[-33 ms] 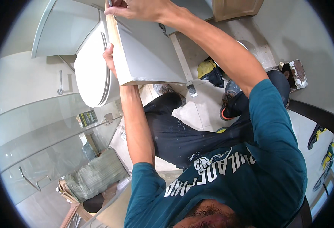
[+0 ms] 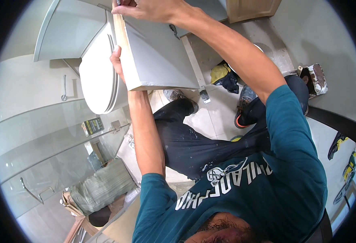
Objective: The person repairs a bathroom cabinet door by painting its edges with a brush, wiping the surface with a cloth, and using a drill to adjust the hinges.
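Note:
A white-grey panel (image 2: pixel 161 56) with a bare wood edge stands in front of me at the upper middle. My left hand (image 2: pixel 117 60) is closed at its left side, the thumb lying up against the wood edge; the other fingers are hidden behind it. At the far end of that edge, my right hand (image 2: pixel 149 9) is closed in a pinch. A thin grey metal-looking piece (image 2: pixel 118 2) shows at its fingertips, partly cut off by the picture's top, so its kind is unclear.
A white toilet (image 2: pixel 99 77) stands close to the panel's left. Glass shower panels (image 2: pixel 44 133) are further left, with a wrapped bundle (image 2: pixel 103 186) seen there. Yellow-and-black gloves (image 2: pixel 222 77), a pale strip (image 2: pixel 193 60) and a paint-smeared box (image 2: pixel 317 79) lie on the floor.

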